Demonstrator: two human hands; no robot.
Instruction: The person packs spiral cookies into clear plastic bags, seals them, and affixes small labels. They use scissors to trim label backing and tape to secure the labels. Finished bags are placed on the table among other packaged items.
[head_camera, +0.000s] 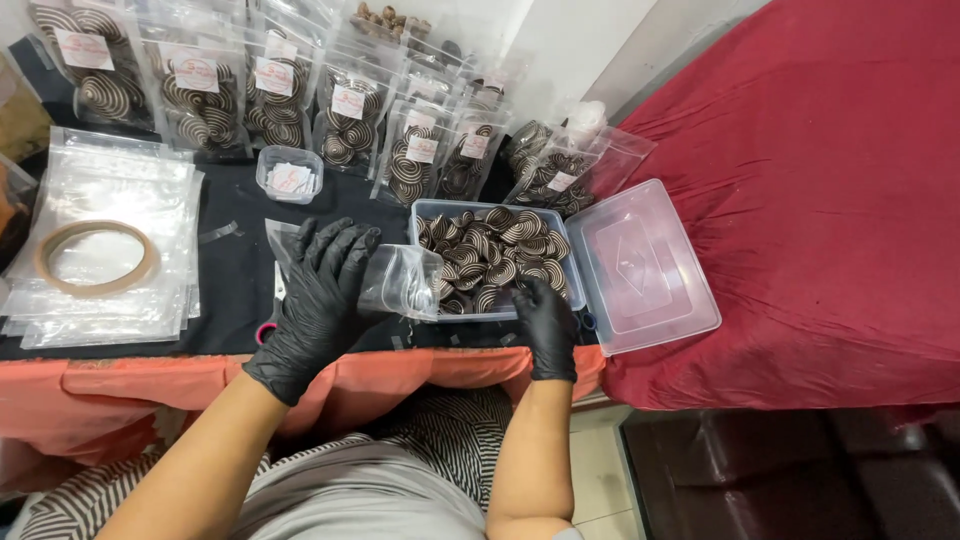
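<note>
Left hand (318, 290) around clear pouch (402, 282)

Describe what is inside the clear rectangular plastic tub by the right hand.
The clear plastic tub holds brown-and-cream striped spiral cookies. The right hand and clear pouch cover its near side; its bottom is hidden.

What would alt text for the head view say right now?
A person in black gloves holds an open clear pouch in the left hand while the right hand reaches into a clear plastic tub of striped spiral cookies. Behind stand filled labelled pouches; a stack of empty pouches lies left.
</note>
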